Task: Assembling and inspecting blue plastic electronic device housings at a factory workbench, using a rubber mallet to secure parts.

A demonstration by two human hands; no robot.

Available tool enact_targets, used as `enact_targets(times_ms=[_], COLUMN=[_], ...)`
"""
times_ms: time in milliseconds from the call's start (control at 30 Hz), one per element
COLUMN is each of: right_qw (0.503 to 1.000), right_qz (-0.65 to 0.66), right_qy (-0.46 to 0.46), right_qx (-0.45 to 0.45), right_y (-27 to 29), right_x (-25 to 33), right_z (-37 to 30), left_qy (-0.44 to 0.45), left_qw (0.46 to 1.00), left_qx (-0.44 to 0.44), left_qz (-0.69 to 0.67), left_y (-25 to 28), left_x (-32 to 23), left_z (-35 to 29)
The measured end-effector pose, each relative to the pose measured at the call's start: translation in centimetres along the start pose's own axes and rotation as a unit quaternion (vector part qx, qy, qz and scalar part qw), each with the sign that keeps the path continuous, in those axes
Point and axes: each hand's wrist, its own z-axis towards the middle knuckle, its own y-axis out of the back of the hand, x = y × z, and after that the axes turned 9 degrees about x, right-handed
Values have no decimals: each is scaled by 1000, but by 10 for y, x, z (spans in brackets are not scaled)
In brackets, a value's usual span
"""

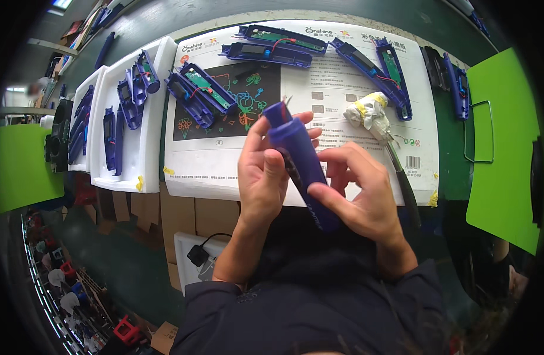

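A dark blue tube-shaped plastic casing [301,157] is held tilted in front of my chest, its narrower neck uppermost with thin wire ends sticking out. My left hand [263,177] grips it round the upper part, thumb on the near side. Lower down, my right hand [366,195] is closed on its right side with thumb and bent fingers. Beyond my hands lie opened blue casing halves [269,54] with green circuit boards [204,83] and red wires. Right of them rests a black-handled tool [407,189], its head wrapped in white cloth [369,115] and yellow tape.
A printed white cardboard sheet [224,168] covers the table under the parts. White foam trays [130,177] at the left hold more casing halves. Bright green panels [502,148] stand at both sides. Below the table's near edge, a black power adapter [197,255] sits in a white box.
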Motion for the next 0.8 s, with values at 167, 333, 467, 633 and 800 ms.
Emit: enact_targets(times_ms=[167, 333, 467, 633, 800], right_qw=[991, 979, 981, 990, 991], right_qz=[13, 146, 126, 89, 91], right_qy=[33, 23, -26, 11, 17], right_qx=[-133, -142, -143, -105, -93], right_y=[-25, -14, -9, -14, -18], right_x=[-24, -13, -15, -16, -17], right_z=[10, -3, -15, -17, -16], left_qy=[108, 107, 91, 101, 120], left_qw=[991, 984, 960, 957, 967], left_qx=[-53, -49, -19, 9, -7], left_qz=[-64, -136, -263, -270, -227], left_y=[-16, -8, -2, -4, -9], left_x=[21, 7, 6, 8, 3], left_z=[-12, -7, -10, -15, -16])
